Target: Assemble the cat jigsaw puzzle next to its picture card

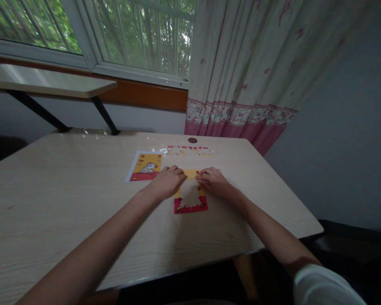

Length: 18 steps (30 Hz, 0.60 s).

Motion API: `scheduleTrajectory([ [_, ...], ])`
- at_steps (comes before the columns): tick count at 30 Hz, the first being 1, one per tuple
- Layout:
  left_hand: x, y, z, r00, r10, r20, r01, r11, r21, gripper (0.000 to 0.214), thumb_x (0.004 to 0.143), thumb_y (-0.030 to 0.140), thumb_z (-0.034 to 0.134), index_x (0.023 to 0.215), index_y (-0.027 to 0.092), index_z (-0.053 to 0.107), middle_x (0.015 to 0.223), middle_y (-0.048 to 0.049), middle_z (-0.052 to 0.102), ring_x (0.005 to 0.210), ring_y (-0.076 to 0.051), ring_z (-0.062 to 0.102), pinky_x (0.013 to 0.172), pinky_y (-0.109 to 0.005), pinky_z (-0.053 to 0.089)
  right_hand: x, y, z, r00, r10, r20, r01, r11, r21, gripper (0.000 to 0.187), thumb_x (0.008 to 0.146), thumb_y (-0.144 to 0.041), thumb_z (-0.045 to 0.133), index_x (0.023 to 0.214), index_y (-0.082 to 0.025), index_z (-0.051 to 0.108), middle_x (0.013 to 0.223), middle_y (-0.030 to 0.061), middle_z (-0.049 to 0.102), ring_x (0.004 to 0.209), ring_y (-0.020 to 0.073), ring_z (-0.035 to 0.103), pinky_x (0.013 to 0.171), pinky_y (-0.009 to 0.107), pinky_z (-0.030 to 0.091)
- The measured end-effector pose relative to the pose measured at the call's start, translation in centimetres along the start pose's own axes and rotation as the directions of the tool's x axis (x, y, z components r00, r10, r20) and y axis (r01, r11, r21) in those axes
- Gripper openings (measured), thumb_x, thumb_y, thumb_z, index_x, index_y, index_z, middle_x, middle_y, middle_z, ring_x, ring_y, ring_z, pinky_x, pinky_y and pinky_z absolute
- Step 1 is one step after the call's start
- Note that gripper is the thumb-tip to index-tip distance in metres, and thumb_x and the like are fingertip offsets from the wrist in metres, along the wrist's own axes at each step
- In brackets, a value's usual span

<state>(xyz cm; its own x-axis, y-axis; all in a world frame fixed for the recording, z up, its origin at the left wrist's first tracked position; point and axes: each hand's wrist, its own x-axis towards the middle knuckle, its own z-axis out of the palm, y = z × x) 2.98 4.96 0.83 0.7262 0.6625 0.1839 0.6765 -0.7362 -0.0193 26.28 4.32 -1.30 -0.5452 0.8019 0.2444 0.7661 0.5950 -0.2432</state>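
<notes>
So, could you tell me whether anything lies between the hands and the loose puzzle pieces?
Nothing visible does. The left hand and right hand rest on the puzzle frame; only bare table separates them from the loose pieces behind. The picture card lies off to the left.

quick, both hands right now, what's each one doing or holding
Left hand: fingers curled, resting on the puzzle at its top edge; whether it holds anything cannot be told.
Right hand: fingers bent on the puzzle; grip cannot be told.
</notes>
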Motion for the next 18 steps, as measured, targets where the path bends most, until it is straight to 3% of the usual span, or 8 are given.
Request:
scheduleTrajectory([
  [7,-2.3,-2.8,-0.1,0.994,-0.040,-0.103,0.026,0.990,-0.135,0.024,0.087,0.018,0.044,0.094,0.017,0.066,0.094,-0.0082,0.066,0.091,-0.022,0.056,0.080,-0.036,0.043,0.1,0.1,0.1,1.000,-0.006,0.003,0.006,1.000,0.010,0.023,0.091,-0.030,0.051,0.106,-0.024,0.067,0.109,0.0067,0.063,0.099,0.0189,0.052,0.085,0.034,0.036],
  [13,-3.1,-2.3,1.5,0.981,-0.062,-0.183,0.012,0.965,-0.263,0.032,0.087,0.013,0.039,0.102,0.017,0.066,0.102,-0.0091,0.067,0.096,-0.021,0.058,0.086,-0.039,0.044,0.1,0.3,0.3,1.000,-0.027,0.005,0.027,1.000,0.012,0.022,0.091,-0.029,0.051,0.105,-0.024,0.067,0.103,0.0059,0.067,0.097,0.0181,0.054,0.085,0.033,0.036],
  [18,-3.3,-1.3,1.0,0.990,-0.051,-0.131,0.030,0.987,-0.155,0.029,0.087,0.013,0.043,0.105,0.017,0.066,0.105,-0.0086,0.067,0.098,-0.025,0.056,0.086,-0.042,0.042,0.0,0.3,0.3,0.999,-0.051,-0.004,0.051,0.999,0.005,0.023,0.092,-0.028,0.049,0.105,-0.023,0.066,0.103,0.0061,0.067,0.097,0.0182,0.054,0.084,0.033,0.035],
])
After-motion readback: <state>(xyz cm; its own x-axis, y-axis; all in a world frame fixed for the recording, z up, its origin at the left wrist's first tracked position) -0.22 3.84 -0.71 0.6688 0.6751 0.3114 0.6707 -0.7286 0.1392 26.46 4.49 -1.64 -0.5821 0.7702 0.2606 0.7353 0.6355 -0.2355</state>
